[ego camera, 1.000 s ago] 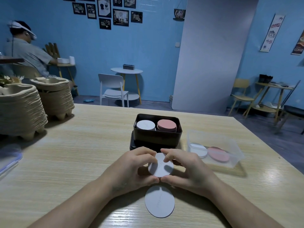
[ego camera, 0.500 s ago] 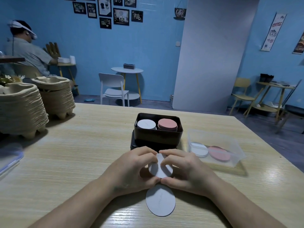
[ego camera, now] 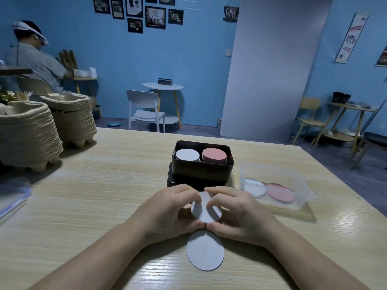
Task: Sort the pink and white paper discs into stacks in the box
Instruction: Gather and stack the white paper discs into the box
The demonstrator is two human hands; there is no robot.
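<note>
Both my hands hold a white paper disc [ego camera: 204,212] tilted up over the table, just in front of the black box [ego camera: 202,169]. My left hand [ego camera: 167,212] pinches its left edge and my right hand [ego camera: 240,214] pinches its right edge, fingers curled over the top. A second white disc [ego camera: 205,251] lies flat on the table below my hands. Inside the box, a white stack [ego camera: 187,154] stands on the left and a pink stack [ego camera: 214,155] on the right.
A clear plastic tub [ego camera: 293,178] to the right holds a white disc [ego camera: 254,187] and a pink disc [ego camera: 280,192]. Stacks of pulp trays [ego camera: 27,135] stand at the table's far left. A person sits at the back left.
The held white disc has shifted slightly between my fingers, and my fingertips have closed further over its top edge. The disc on the table has not moved.
</note>
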